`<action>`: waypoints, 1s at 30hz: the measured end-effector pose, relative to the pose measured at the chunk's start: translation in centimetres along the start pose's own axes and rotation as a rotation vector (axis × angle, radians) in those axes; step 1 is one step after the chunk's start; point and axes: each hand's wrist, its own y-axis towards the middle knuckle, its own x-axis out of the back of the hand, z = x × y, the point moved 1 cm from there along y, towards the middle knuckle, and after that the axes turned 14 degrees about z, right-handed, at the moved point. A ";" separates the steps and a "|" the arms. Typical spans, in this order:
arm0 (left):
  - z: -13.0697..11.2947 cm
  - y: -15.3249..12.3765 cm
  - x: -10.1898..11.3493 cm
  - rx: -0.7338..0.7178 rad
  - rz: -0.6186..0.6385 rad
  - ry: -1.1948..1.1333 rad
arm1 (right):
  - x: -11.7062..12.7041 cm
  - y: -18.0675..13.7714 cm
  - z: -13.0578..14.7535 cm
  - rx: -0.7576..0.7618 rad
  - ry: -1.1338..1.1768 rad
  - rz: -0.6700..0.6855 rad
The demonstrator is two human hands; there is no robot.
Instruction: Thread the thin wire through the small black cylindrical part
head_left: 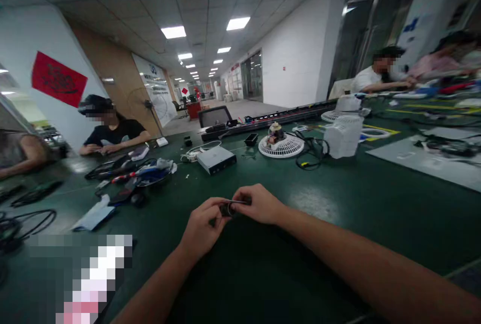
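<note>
My left hand (pixel 201 228) and my right hand (pixel 257 204) meet over the dark green table (pixel 338 213), a little in front of me. Both are closed in a pinch on one small dark part (pixel 228 208) with a thin metal piece on it. I cannot make out what the part is. A grey box (pixel 216 159) lies on the table beyond my hands.
A white fan grille with a motor (pixel 281 144) and a white fan body (pixel 342 136) stand at the back right. Tools and cables (pixel 143 173) lie at the left. Other people sit at the far left and far right. A blurred patch covers the lower left.
</note>
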 end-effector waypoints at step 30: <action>2.2 -0.3 0.2 0.162 0.095 0.058 | 0.2 -0.2 0.6 -0.138 -0.448 0.028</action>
